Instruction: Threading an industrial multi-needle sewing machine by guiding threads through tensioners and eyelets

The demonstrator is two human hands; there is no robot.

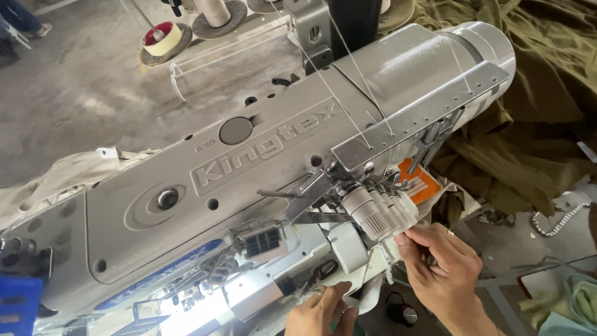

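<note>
Grey metal fills most of the view: a large industrial sewing machine [249,180] seen from above, its long body running from lower left to upper right. On its front face sits a row of ribbed white tension knobs [382,211], with thin pale threads [348,81] running down to them from spools [163,38] at the top of the view.

The right hand [444,267] reaches up from the lower right. Its fingertips are pressed together in a pinch at the outermost knob's edge, seemingly gripping either the knob or a thread end there; which one is too fine to tell. The left hand [320,311] rests lower, beside a piece of white cloth [367,292] under the machine's head, fingers loosely curled and touching the cloth rather than clamping it.

This looks like the threading or tension-setting stage, with stitching not yet begun. The next move likely calls for a small, careful twist or pull at that knob while the left hand steadies the cloth.

The needle area is hidden beneath the machine's head and washed out by a bright lamp. The left hand is cut off by the bottom edge. Olive green fabric [535,112] lies heaped at the right.
</note>
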